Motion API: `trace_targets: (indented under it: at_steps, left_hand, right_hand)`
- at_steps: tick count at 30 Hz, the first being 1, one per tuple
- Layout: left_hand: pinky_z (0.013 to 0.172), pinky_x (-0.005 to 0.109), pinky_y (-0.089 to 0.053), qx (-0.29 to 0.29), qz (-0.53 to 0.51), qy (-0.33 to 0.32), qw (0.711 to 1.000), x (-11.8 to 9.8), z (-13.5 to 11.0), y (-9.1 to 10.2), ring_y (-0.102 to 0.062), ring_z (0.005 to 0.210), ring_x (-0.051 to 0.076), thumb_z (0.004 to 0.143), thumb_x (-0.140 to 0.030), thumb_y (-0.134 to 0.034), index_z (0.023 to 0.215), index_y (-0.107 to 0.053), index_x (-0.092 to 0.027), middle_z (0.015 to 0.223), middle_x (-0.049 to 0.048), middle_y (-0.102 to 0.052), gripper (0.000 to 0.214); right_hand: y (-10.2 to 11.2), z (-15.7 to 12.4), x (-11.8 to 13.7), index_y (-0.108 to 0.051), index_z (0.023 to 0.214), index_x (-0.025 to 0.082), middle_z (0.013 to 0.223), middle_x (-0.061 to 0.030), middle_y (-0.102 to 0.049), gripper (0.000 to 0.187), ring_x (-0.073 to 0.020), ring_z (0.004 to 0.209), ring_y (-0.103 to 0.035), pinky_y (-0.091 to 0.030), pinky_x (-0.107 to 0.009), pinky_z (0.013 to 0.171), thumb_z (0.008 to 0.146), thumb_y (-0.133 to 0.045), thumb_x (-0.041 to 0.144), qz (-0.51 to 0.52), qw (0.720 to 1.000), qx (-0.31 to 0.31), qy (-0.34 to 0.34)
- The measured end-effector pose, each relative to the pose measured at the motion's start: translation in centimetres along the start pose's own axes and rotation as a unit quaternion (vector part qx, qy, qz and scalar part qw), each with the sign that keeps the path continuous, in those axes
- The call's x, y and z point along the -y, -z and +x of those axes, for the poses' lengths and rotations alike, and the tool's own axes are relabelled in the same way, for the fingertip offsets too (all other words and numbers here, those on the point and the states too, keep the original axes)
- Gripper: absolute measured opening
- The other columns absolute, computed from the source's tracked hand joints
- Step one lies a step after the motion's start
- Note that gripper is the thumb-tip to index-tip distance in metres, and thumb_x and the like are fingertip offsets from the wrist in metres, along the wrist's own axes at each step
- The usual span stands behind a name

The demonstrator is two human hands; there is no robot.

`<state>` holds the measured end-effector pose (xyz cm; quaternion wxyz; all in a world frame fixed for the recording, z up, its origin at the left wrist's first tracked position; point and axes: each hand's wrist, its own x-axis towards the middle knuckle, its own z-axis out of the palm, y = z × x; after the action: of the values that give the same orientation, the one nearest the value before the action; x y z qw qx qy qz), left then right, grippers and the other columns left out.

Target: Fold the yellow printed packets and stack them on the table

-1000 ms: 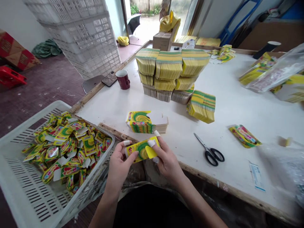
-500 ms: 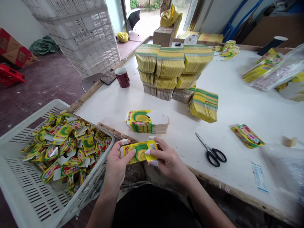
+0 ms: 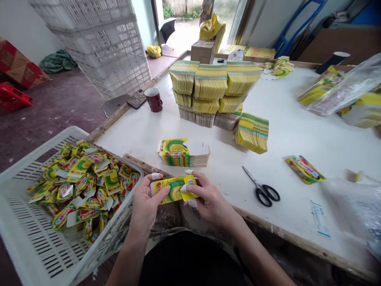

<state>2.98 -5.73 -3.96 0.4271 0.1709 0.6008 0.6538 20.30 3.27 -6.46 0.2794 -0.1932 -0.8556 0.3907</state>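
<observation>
Between my two hands is a small yellow and green printed carton, held above my lap at the table's front edge. My left hand grips its left end, thumb lying across the printed face. With white-taped fingertips, my right hand pinches the right end at a yellow flap beside the barcode. Just beyond them, a stack of flat cartons lies on the table. To the left, a white plastic crate holds many small yellow cartons, some with white flaps showing.
Black-handled scissors and a printed packet lie to the right. Bundled cartons are piled farther back, near a maroon mug and a phone. Clear plastic bags lie at far right. Tall white crates stand left.
The view has shifted slightly, so things on the right of the table appear farther left. Both hands keep hold of the carton, and the right fingers have moved slightly at its flap.
</observation>
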Motion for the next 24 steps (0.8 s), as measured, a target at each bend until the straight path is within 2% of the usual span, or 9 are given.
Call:
trace_targets:
  at_steps: [3,7,9,11,13,16,19,22,24]
  left_hand:
    - [0.066,0.023,-0.057,0.005,-0.002,0.0,1.0,0.1,0.0,-0.2,-0.067,0.07,0.012,0.065,-0.023,-0.083,0.102,-0.055,-0.017,0.083,-0.0005,-0.071,0.047]
    - [0.069,0.023,-0.057,0.017,0.018,-0.007,1.0,0.6,-0.3,-0.6,-0.068,0.073,0.013,0.071,-0.026,-0.079,0.106,-0.055,-0.018,0.086,0.0003,-0.071,0.043]
    - [0.07,0.022,-0.056,0.006,0.036,-0.017,0.999,0.9,-0.6,-0.6,-0.068,0.074,0.012,0.074,-0.028,-0.077,0.109,-0.055,-0.019,0.087,0.0002,-0.07,0.042]
    - [0.07,0.021,-0.056,-0.011,0.043,-0.025,0.999,1.1,-0.7,-0.4,-0.068,0.074,0.012,0.075,-0.028,-0.076,0.112,-0.054,-0.02,0.087,-0.0002,-0.07,0.044]
    - [0.07,0.021,-0.056,-0.024,0.044,-0.034,0.998,1.0,-0.7,-0.1,-0.068,0.075,0.012,0.075,-0.029,-0.077,0.114,-0.053,-0.021,0.088,-0.0004,-0.07,0.047]
    - [0.07,0.02,-0.056,-0.037,0.064,-0.05,0.996,1.0,-0.7,0.0,-0.067,0.073,0.011,0.075,-0.029,-0.076,0.113,-0.054,-0.022,0.087,-0.0012,-0.07,0.044]
    - [0.07,0.021,-0.056,-0.038,0.085,-0.046,0.995,0.9,-0.7,-0.2,-0.067,0.071,0.011,0.076,-0.032,-0.075,0.112,-0.054,-0.021,0.086,-0.0013,-0.069,0.043]
    - [0.07,0.023,-0.056,-0.066,0.127,-0.057,0.988,0.1,-0.7,0.5,-0.068,0.074,0.014,0.074,-0.035,-0.076,0.112,-0.056,-0.021,0.088,-0.0002,-0.07,0.045]
    - [0.07,0.026,-0.057,-0.126,0.189,-0.09,0.97,-1.2,-0.4,2.2,-0.068,0.074,0.015,0.072,-0.039,-0.076,0.111,-0.058,-0.021,0.089,0.0005,-0.069,0.047]
  right_hand:
    - [0.2,0.0,0.1,-0.055,0.114,0.02,0.134,-0.0181,-0.042,0.027,-0.0287,0.126,-0.047,-0.049,-0.042,0.096,0.088,-0.061,0.023,0.017,1.0,0.012,-0.002]
    - [-1.1,0.1,0.5,-0.035,0.131,0.022,0.144,-0.0178,-0.034,0.039,-0.0258,0.14,-0.031,-0.038,-0.047,0.109,0.094,-0.047,0.018,0.059,0.995,-0.05,-0.055]
    - [-2.0,0.2,0.7,-0.024,0.14,0.022,0.149,-0.0174,-0.03,0.051,-0.0246,0.142,-0.028,-0.031,-0.049,0.113,0.094,-0.045,0.018,0.089,0.989,-0.07,-0.091]
    - [-2.8,0.4,0.8,-0.015,0.146,0.02,0.151,-0.0175,-0.029,0.061,-0.0249,0.142,-0.03,-0.031,-0.048,0.114,0.094,-0.047,0.022,0.129,0.981,-0.075,-0.122]
    - [-3.2,0.7,0.7,-0.018,0.147,0.017,0.146,-0.0182,-0.04,0.063,-0.0259,0.133,-0.044,-0.04,-0.045,0.108,0.094,-0.049,0.028,0.168,0.972,-0.08,-0.146]
    - [-3.4,1.3,0.5,-0.041,0.138,0.014,0.114,-0.0153,-0.066,0.046,-0.0239,0.096,-0.066,-0.054,-0.038,0.085,0.096,-0.042,0.032,0.164,0.964,-0.103,-0.184]
    - [-3.9,2.0,0.4,-0.056,0.125,0.013,0.088,-0.0108,-0.072,0.039,-0.021,0.07,-0.066,-0.054,-0.033,0.065,0.098,-0.034,0.032,0.114,0.963,-0.128,-0.21]
    - [-4.3,2.7,0.6,-0.057,0.124,0.014,0.088,-0.0104,-0.072,0.039,-0.0209,0.07,-0.066,-0.053,-0.032,0.064,0.099,-0.033,0.031,0.098,0.969,-0.102,-0.202]
    - [-4.0,3.4,0.9,-0.05,0.131,0.013,0.102,-0.0127,-0.07,0.04,-0.0221,0.081,-0.067,-0.054,-0.034,0.072,0.098,-0.039,0.031,0.094,0.979,-0.069,-0.166]
